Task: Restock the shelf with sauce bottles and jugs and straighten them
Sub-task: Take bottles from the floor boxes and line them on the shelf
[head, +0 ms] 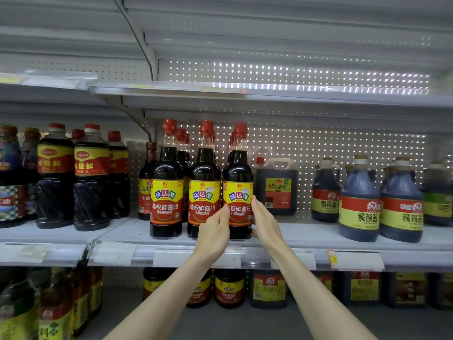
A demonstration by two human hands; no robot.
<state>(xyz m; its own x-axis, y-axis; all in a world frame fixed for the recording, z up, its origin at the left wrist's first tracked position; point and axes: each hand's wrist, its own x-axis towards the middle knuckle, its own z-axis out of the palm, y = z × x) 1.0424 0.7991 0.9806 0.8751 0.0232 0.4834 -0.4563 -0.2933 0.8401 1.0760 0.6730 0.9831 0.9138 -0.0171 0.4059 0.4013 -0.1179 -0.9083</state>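
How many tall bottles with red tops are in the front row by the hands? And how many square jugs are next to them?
Tall bottles with red tops, front row: 3
Square jug with a handle: 1
Total: 4
More tall bottles stand behind the front row, partly hidden, so they are not counted.

I'm looking into a shop aisle, a supermarket by the look of it. The grey metal shelf [318,235] in front of me shows it. A clear price strip [73,253] runs along the shelf's front edge with paper tags [355,260] in it. A pegboard [331,148] backs the shelf. On it stand rows of identical labelled sauce bottles [166,192], with jugs [359,207] toward its right end. More labelled stock [229,288] fills the level below the shelf.
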